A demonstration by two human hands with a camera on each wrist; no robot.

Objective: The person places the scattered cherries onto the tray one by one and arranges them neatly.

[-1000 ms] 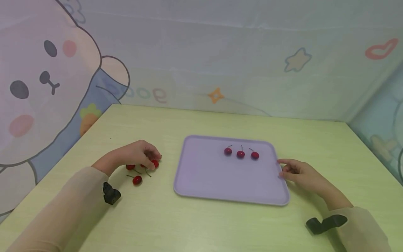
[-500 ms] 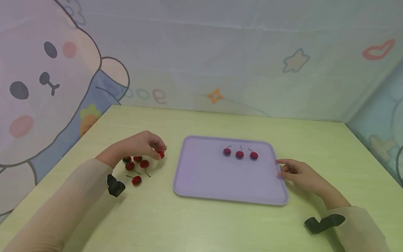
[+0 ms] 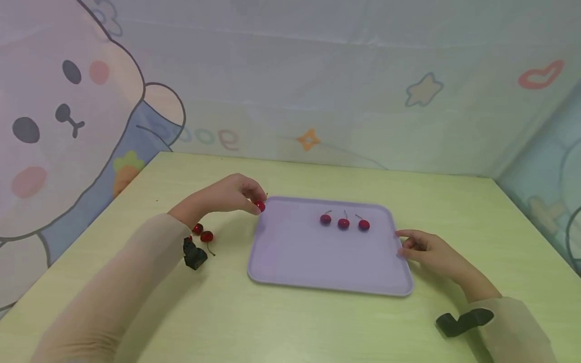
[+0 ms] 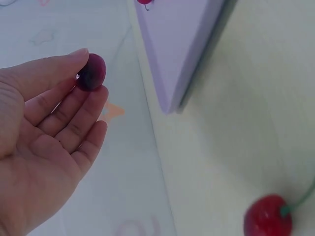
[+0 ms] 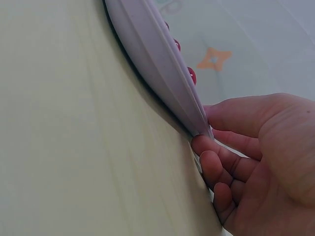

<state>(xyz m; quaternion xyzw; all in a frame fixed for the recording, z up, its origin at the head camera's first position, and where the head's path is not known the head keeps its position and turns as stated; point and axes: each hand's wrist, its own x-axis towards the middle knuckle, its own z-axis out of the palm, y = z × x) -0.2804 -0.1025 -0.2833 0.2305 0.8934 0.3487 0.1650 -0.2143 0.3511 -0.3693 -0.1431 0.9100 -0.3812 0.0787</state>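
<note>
Between thumb and fingertips, my left hand pinches a red cherry with a thin stem. It is held up by the far left corner of the lilac tray. Three more cherries with stems stand in a row toward the back of the tray; the middle one shows clearly. At the tray's right edge my right hand grips the rim, the thumb at its upper side and the fingers below, as the right wrist view shows. The tray lies on the table.
Loose cherries lie on the table left of the tray, among them one cherry with a curved stem; my left sleeve and its black wrist camera hide others. A printed cloth backdrop rises behind the pale yellow-green table.
My left hand has lifted the cherry from the group on the left and carried it right and away to the tray's corner. The right hand keeps its place on the rim.
</note>
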